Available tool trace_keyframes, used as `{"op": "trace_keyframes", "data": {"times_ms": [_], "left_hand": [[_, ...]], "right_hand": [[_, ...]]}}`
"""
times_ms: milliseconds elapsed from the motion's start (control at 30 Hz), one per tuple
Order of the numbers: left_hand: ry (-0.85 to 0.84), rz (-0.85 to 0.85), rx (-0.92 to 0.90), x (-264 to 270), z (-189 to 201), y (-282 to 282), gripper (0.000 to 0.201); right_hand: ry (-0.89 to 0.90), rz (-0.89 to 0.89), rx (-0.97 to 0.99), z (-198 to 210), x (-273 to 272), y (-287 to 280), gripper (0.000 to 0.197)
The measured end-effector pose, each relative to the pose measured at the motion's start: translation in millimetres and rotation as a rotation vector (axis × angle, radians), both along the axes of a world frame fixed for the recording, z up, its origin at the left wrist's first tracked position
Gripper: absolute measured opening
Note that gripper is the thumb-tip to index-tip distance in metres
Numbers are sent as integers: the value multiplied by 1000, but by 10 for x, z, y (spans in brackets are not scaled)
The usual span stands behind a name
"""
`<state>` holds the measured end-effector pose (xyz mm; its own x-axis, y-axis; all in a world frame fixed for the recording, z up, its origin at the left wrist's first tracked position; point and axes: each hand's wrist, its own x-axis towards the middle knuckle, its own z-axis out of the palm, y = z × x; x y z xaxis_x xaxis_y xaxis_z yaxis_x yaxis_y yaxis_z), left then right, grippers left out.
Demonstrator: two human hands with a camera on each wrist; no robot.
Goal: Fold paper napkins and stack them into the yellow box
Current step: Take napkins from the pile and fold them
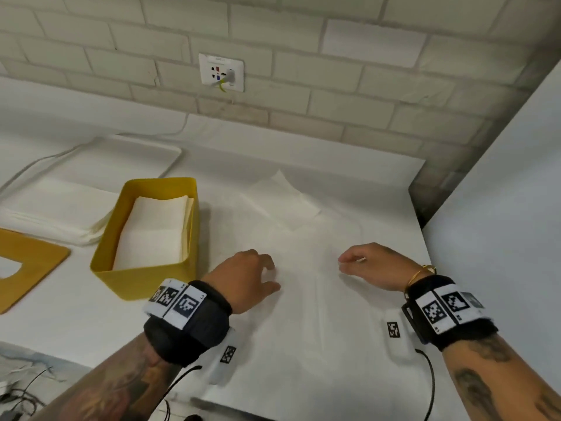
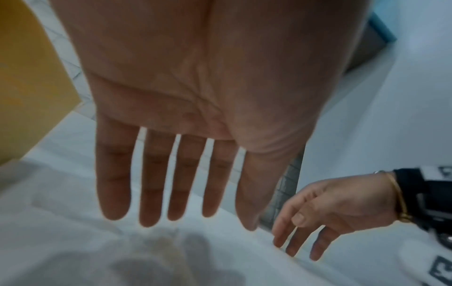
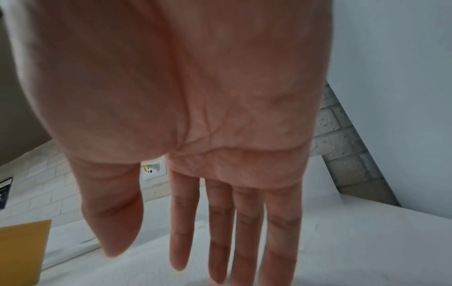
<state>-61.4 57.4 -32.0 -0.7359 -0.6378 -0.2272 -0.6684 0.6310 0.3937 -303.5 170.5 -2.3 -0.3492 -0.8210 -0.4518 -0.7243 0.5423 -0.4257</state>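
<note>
The yellow box (image 1: 145, 281) stands left of centre with a stack of folded white napkins (image 1: 154, 229) inside. A white napkin (image 1: 291, 214) lies spread on the white table in front of me, its far corner slightly raised. My left hand (image 1: 270, 275) is over the napkin's near left part, right beside the box. My right hand (image 1: 346, 264) is over its near right part. In the wrist views the left hand (image 2: 186, 193) and the right hand (image 3: 171, 251) are palm down with fingers straight, holding nothing. Whether the fingertips touch the paper is unclear.
A pile of unfolded napkins (image 1: 54, 214) lies left of the box, with a yellow lid (image 1: 30, 262) in front of it. A white tray (image 1: 136, 159) sits behind. The brick wall with a socket (image 1: 221, 72) is at the back. A white panel (image 1: 501, 208) bounds the right side.
</note>
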Motion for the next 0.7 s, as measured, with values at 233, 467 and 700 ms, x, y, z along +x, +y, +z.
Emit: {"op": "trace_keyframes", "data": {"times_ms": [233, 467, 700], "left_hand": [[-131, 77, -29, -187, -187, 181, 51], [-179, 96, -21, -226, -111, 191, 51], [-152, 147, -20, -232, -97, 221, 59]], "right_hand": [[52, 97, 49, -161, -38, 104, 46], [337, 302, 84, -129, 93, -172, 73], [537, 449, 82, -203, 171, -271, 28]]}}
